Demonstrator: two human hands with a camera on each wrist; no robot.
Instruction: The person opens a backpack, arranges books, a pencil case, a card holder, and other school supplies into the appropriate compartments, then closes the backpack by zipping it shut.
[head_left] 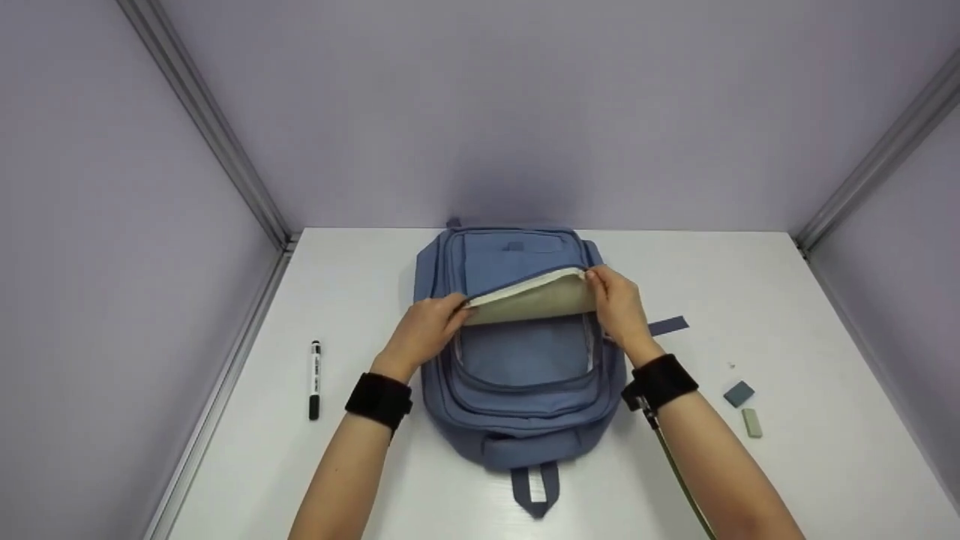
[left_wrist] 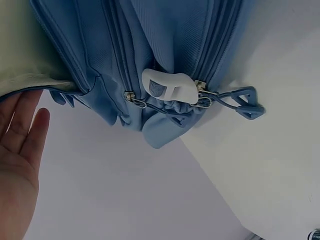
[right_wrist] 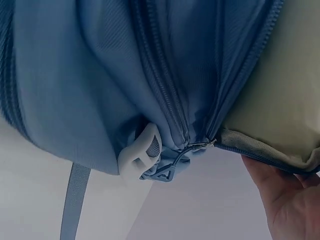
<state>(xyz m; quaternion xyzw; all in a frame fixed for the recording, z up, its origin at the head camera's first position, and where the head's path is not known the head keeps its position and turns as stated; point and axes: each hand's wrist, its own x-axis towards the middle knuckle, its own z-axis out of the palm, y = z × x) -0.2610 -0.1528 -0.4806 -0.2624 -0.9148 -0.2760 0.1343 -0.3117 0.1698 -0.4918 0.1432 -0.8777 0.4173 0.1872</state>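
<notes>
A blue backpack (head_left: 514, 420) lies on the white table, its front pocket unzipped. The pocket's flap (head_left: 536, 300) is folded back, showing a pale yellow-green lining. My left hand (head_left: 424, 330) pinches the flap's edge at the left corner, and my right hand (head_left: 621, 307) grips the same edge at the right corner. In the left wrist view, fingers (left_wrist: 35, 140) extend behind the flap, close to a white buckle (left_wrist: 172, 87) and hanging zipper pulls. A second white buckle (right_wrist: 140, 155) shows in the right wrist view, beside the right hand's end of the flap.
Left of the backpack lies a black-and-white marker (head_left: 315, 381). On the right are a dark blue-grey block (head_left: 739, 394) and a small pale green block (head_left: 752, 423). A strap (head_left: 667, 325) sticks out on the right. Pale walls (head_left: 510, 112) enclose the table.
</notes>
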